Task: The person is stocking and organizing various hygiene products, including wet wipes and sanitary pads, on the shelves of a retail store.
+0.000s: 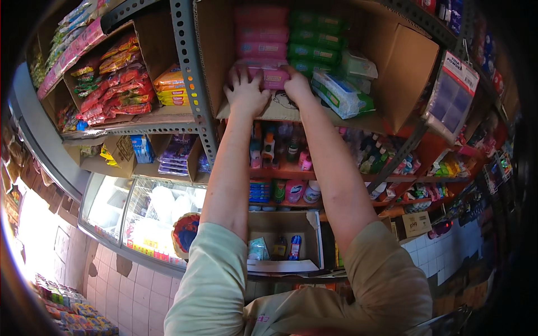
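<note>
A pink soft pack, apparently of wet wipes [275, 79], lies at the front of a pink stack [262, 32] inside an open cardboard box [214, 50] on the shelf. My left hand [248, 90] spreads its fingers over the left end of this pack. At its right end, my right hand [297, 84] grips the corner, with the index finger along the top. Green packs [315, 52] are piled just right of the pink ones. A white-and-green pack [342, 94] leans askew beside my right wrist, in front of a pale green pack [359, 67].
A perforated metal post [189, 63] rises left of the box. Red snack packets [117, 92] fill the shelf beyond it. Bottles [269, 145] stand on the shelf below. A plastic-sleeved card [452, 96] hangs at right. Lower down are a lit glass display case [126, 210] and a carton [286, 265].
</note>
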